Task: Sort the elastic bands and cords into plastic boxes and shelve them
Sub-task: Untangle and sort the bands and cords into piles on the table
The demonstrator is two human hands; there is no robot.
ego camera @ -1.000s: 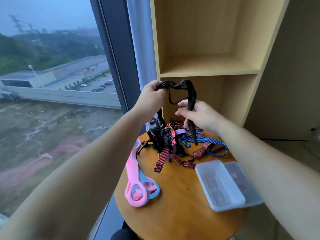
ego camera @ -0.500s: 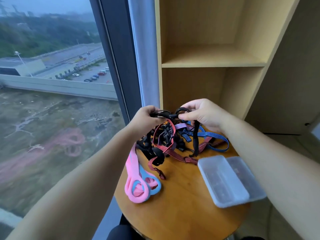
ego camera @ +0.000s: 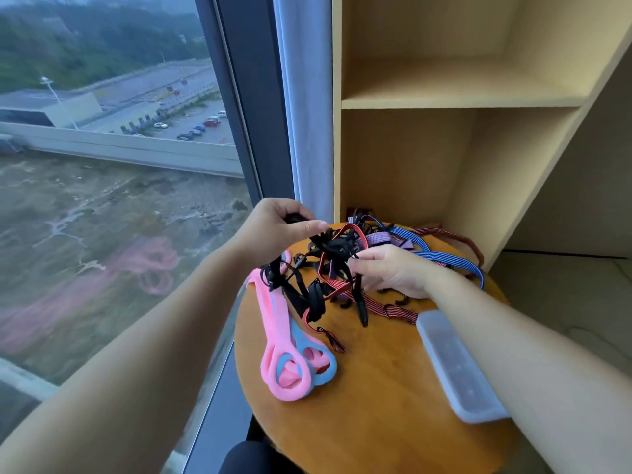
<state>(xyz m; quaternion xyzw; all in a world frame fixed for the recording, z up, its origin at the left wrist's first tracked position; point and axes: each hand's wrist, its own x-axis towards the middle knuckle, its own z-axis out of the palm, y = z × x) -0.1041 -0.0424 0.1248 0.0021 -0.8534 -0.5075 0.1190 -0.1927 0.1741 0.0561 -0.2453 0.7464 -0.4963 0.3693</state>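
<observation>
A tangle of cords lies on the round wooden table: a black cord, red striped cords and blue striped cords. My left hand grips one end of the black cord above the pile. My right hand pinches the black cord lower down, over the heap. Pink and blue elastic bands lie at the table's left side. A clear plastic box sits at the right, partly hidden by my right forearm.
A wooden shelf unit with open compartments stands right behind the table. A large window and its dark frame run along the left. A grey curtain hangs between window and shelf.
Both hands have come down from a raised position to just over the pile, with the black cord lowered along with them. My right hand has moved down and to the right of the left.
</observation>
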